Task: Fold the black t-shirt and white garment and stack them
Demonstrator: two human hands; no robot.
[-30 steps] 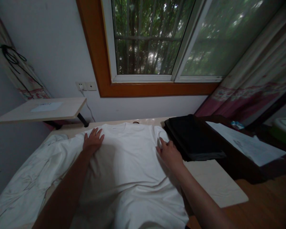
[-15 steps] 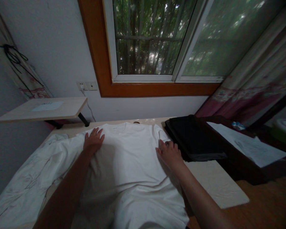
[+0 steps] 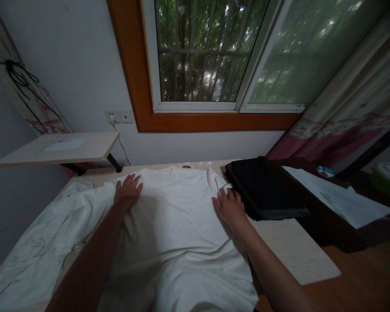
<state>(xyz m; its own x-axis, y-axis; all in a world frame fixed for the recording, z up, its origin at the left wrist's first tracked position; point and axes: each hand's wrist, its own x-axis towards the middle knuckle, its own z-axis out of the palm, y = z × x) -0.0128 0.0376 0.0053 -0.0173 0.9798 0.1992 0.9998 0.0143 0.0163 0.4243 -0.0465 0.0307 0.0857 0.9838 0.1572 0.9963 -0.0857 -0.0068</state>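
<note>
A plain white short-sleeved cotton T-shirt (image 3: pixel 188 216) is lying spread on a pale, smooth-surfaced table (image 3: pixel 299 251), its collar pointing toward the far edge and its lower part bunching into soft folds near the person. The left forearm is reaching forward from the lower left, slanting inward, and the left hand (image 3: pixel 128 191) is resting palm down on the shirt's left shoulder area. Its fingers are spreading apart and pointing away from the body, with the thumb angling out to the right; the hand is lying open and is gripping nothing.

The right forearm is coming in from the lower right, slanting forward and to the left. The right hand (image 3: pixel 230 208) is resting palm down over the shirt's right sleeve, its fingers bending at the knuckles and its thumb pointing left across the cloth. Whether these fingers are pinching fabric or only pressing on it, I cannot tell, since the back of the hand is hiding the palm.

Just beyond the right hand, a folded stack of black cloth (image 3: pixel 263 186) is sitting beside the sleeve. Left of the left arm, a crumpled heap of whitish fabric (image 3: pixel 35 242) is lying.
</note>
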